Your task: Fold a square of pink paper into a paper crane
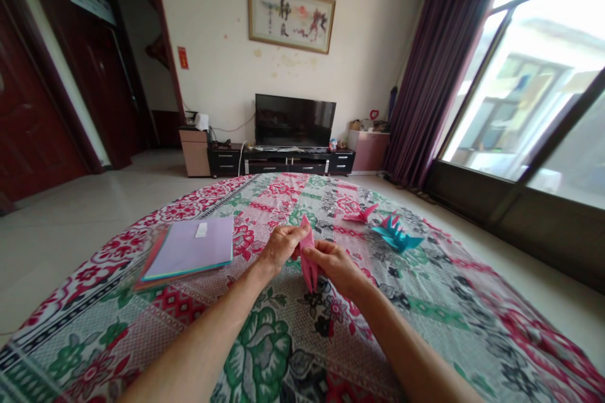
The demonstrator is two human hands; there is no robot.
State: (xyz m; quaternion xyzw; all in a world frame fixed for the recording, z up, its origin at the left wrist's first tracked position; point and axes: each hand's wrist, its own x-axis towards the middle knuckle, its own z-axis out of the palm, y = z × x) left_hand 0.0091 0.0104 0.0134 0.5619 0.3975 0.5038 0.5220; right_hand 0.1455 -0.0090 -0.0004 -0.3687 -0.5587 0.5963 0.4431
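Observation:
Between my two hands is a narrow piece of folded pink origami paper (309, 272), held upright above the table, with its point up and split strips hanging below. My left hand (282, 245) pinches it near the top from the left side. From the right, my right hand (336, 262) grips its middle, thumb across the front. Some of the fingers behind the paper are hidden. Right of my hands lie folded paper cranes: a pink one (362, 214) and a blue one (397, 236), with more pink paper showing behind the blue.
A stack of coloured paper sheets (189, 249), lilac on top with a small white piece (201, 230), lies on the left of the round table. A flowered tablecloth (258, 352) covers the table. Beyond its far edge stand a low cabinet (227, 162) and a television (295, 121).

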